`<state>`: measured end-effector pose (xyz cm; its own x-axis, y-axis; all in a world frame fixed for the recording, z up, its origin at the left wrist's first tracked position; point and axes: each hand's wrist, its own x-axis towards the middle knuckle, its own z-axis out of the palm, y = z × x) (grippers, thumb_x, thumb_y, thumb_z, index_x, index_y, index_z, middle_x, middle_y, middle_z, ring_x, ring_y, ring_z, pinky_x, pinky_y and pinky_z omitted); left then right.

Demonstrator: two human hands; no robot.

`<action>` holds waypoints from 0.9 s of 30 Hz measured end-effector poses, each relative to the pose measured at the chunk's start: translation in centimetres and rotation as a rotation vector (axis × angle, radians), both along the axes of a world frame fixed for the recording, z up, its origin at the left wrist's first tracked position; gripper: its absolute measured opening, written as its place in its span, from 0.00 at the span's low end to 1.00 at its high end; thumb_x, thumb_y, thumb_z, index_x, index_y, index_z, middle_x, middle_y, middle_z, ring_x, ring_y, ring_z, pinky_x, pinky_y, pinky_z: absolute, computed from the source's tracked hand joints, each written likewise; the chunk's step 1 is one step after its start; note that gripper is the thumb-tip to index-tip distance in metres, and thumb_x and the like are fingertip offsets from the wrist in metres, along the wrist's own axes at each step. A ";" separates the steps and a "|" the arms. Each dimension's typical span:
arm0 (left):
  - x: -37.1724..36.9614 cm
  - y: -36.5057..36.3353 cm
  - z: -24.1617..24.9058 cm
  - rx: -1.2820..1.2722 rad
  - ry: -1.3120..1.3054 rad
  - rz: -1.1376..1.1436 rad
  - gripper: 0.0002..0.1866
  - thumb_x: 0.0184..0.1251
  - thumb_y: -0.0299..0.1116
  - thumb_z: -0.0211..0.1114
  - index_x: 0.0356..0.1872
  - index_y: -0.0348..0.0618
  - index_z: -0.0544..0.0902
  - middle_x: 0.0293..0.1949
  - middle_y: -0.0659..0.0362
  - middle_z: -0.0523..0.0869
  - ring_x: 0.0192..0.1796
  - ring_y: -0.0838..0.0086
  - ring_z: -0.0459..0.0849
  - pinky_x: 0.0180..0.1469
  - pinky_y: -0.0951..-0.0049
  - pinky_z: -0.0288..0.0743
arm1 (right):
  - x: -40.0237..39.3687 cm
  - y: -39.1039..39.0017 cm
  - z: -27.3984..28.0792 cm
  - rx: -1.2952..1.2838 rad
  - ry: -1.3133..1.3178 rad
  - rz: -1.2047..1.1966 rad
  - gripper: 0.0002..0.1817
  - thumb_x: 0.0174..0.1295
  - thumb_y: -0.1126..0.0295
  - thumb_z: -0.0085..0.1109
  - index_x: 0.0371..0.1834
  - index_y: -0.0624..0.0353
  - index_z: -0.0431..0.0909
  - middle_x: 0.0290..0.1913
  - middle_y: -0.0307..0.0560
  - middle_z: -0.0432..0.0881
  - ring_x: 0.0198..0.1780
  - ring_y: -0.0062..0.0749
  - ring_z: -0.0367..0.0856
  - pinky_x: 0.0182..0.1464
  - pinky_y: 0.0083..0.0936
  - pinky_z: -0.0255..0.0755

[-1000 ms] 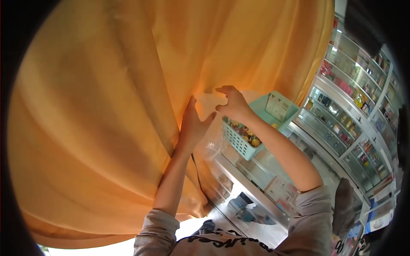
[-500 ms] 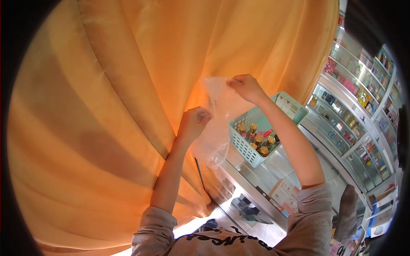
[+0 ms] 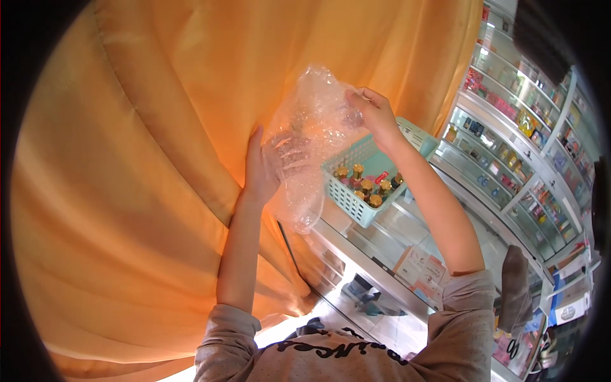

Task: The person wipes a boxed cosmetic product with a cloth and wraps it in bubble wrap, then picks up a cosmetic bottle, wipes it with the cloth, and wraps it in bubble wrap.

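A clear, crinkled plastic bag (image 3: 316, 105) hangs between my hands in front of the orange curtain. My left hand (image 3: 262, 167) is open, its spread fingers showing through the film, with the thumb outside it. At the bag's right edge, my right hand (image 3: 375, 118) pinches the plastic between thumb and fingers. Just below and to the right of the bag stands a light-green perforated basket (image 3: 350, 202). Several small bottles with gold caps (image 3: 366, 185) and a small red item (image 3: 382, 176) lie in it. My right forearm covers part of the basket.
The orange curtain (image 3: 172, 191) fills the left and top. The basket rests on a glass counter (image 3: 366, 239), with a pink-and-white box (image 3: 420, 267) near my right elbow. Glass shelves (image 3: 503, 153) full of goods line the right side.
My left hand has gone from closed to open, its fingers now spread against the plastic. The bag is more spread out and raised, and my right hand has moved slightly up.
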<state>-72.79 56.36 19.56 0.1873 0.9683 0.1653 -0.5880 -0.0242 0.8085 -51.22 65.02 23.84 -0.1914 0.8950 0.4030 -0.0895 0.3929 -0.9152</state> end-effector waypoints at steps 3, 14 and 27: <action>1.0 -0.9 1.0 0.049 -0.013 -0.122 0.32 0.69 0.58 0.48 0.59 0.39 0.71 0.50 0.50 0.82 0.49 0.63 0.81 0.51 0.61 0.75 | 1.4 -2.1 0.5 0.048 -0.094 -0.005 0.13 0.66 0.60 0.58 0.37 0.60 0.79 0.32 0.33 0.78 0.32 0.16 0.74 0.34 0.15 0.68; 10.6 -5.0 2.5 0.221 0.292 -0.150 0.19 0.68 0.34 0.58 0.58 0.40 0.74 0.31 0.63 0.76 0.33 0.80 0.78 0.39 0.72 0.83 | 12.1 -9.4 1.0 -0.049 0.222 -0.307 0.16 0.64 0.56 0.58 0.39 0.59 0.82 0.32 0.36 0.82 0.31 0.18 0.75 0.32 0.20 0.66; 22.0 -5.9 -5.0 0.336 0.826 -0.457 0.37 0.61 0.27 0.66 0.68 0.39 0.56 0.37 0.52 0.82 0.25 0.77 0.80 0.25 0.76 0.78 | 29.0 -16.7 -7.2 -0.488 -0.078 -0.638 0.17 0.61 0.57 0.61 0.46 0.57 0.80 0.38 0.39 0.82 0.33 0.22 0.75 0.39 0.25 0.70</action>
<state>-50.84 50.44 14.61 0.7094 0.7015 0.0673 0.1448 -0.2386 0.9603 -22.18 48.33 16.59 0.4042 0.9130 -0.0550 0.0887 -0.0990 -0.9911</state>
